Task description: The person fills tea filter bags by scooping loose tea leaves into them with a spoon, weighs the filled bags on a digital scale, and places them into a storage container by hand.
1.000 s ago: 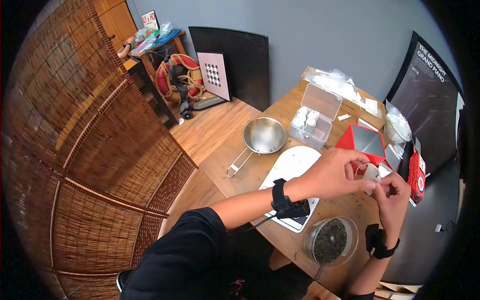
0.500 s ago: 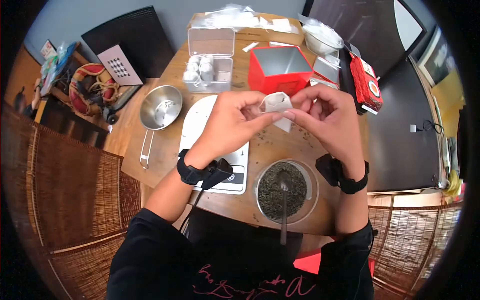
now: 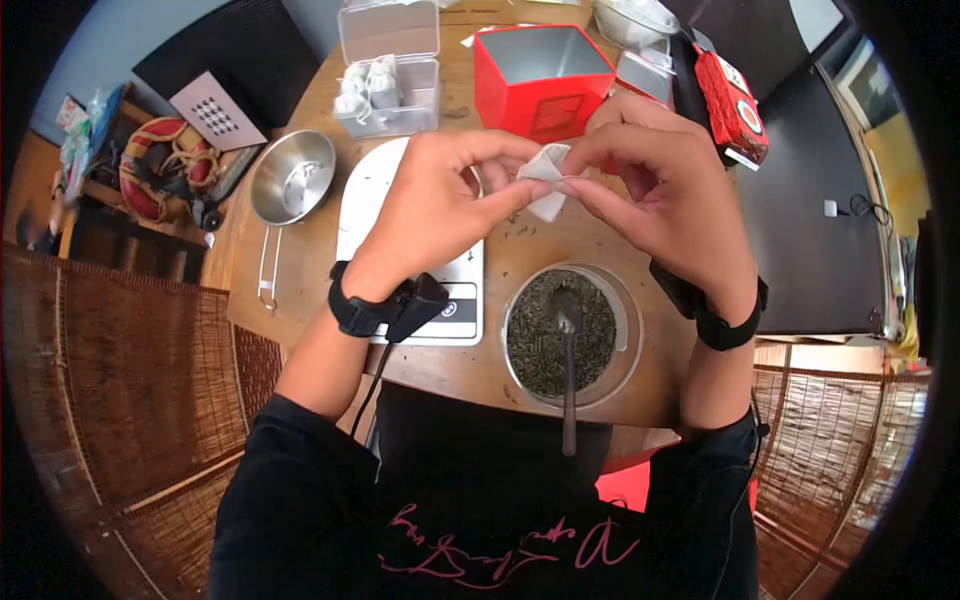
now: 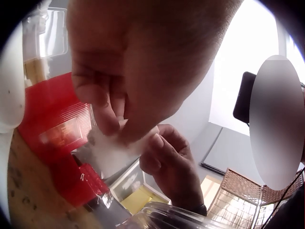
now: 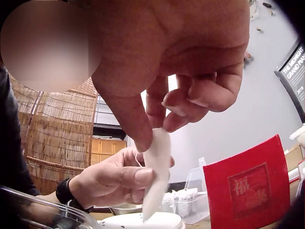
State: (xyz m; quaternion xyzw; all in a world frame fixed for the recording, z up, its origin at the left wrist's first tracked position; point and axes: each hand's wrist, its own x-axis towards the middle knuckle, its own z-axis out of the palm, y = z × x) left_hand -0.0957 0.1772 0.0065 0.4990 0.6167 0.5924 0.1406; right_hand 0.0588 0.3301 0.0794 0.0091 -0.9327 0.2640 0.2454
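Note:
A small white tea bag (image 3: 545,168) is pinched between both hands, above the wooden table and in front of the red tin (image 3: 548,112). My left hand (image 3: 440,195) grips its left side with thumb and fingers. At the other side my right hand (image 3: 665,175) pinches it, as the right wrist view shows, where the tea bag (image 5: 158,167) hangs flat below the right thumb and fingertips. Nearer my body stands a clear bowl (image 3: 628,345) of dark dried tea leaves (image 3: 540,345), with a metal spoon (image 3: 569,370) lying in it. The bag's inside is hidden.
A white scale (image 3: 400,170) lies under my left forearm. Left of it is a steel pan (image 3: 290,180) with a wire handle. Farther back stands an open clear box (image 3: 412,112) with several filled tea bags (image 3: 370,85). A red packet (image 3: 735,105) lies at the right.
The head view has swung right and down onto the table. Half a second ago the bag's mouth stood rounded open; now its top looks narrower and folded. Both hands stay on it.

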